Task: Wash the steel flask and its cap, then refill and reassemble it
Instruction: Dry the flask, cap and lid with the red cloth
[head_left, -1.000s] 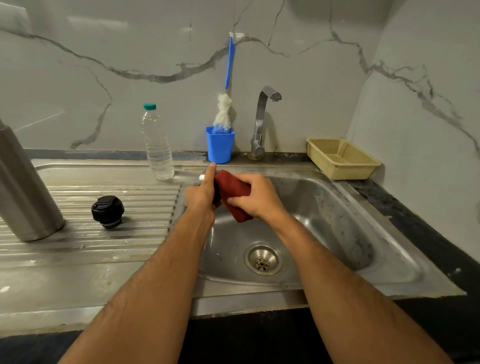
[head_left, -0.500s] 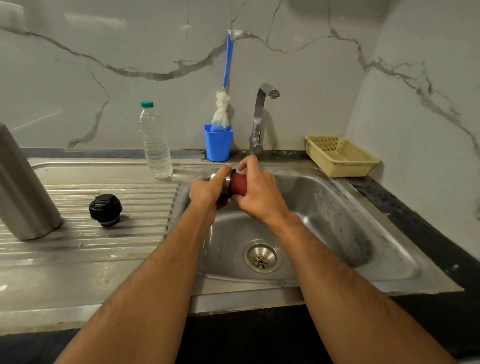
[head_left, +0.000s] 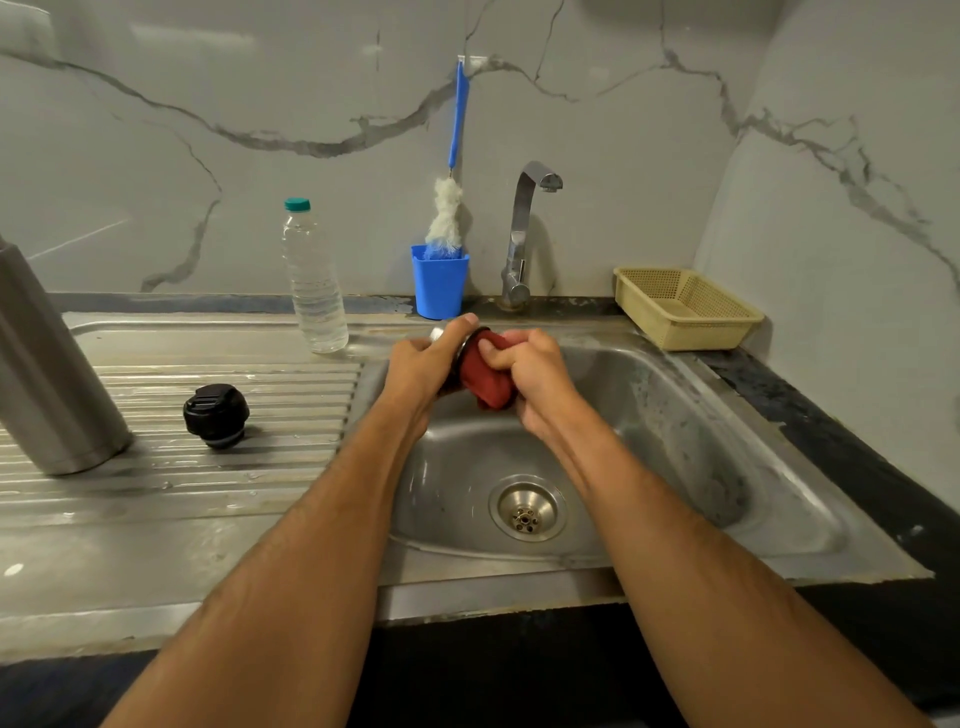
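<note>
Over the sink basin (head_left: 675, 447), my left hand (head_left: 423, 366) grips a steel cup-shaped cap (head_left: 438, 332), mostly hidden by my fingers; only its steel end and dark rim show. My right hand (head_left: 535, 374) holds a red cloth (head_left: 485, 376) bunched against the cap's open end. The tall steel flask (head_left: 49, 364) stands upright at the far left of the drainboard. A black stopper (head_left: 215, 414) lies on the ribbed drainboard, right of the flask.
A clear water bottle (head_left: 313, 283) with a green top stands behind the drainboard. A blue cup (head_left: 439, 283) holds a blue-handled bottle brush (head_left: 448, 208). The tap (head_left: 522, 234) is off. A beige basket (head_left: 680, 306) sits at the back right. The drain (head_left: 525, 512) is below my hands.
The red cloth went from draped over the cap to bunched against its open end. My right hand's fingers have curled round the cloth and both hands shifted slightly.
</note>
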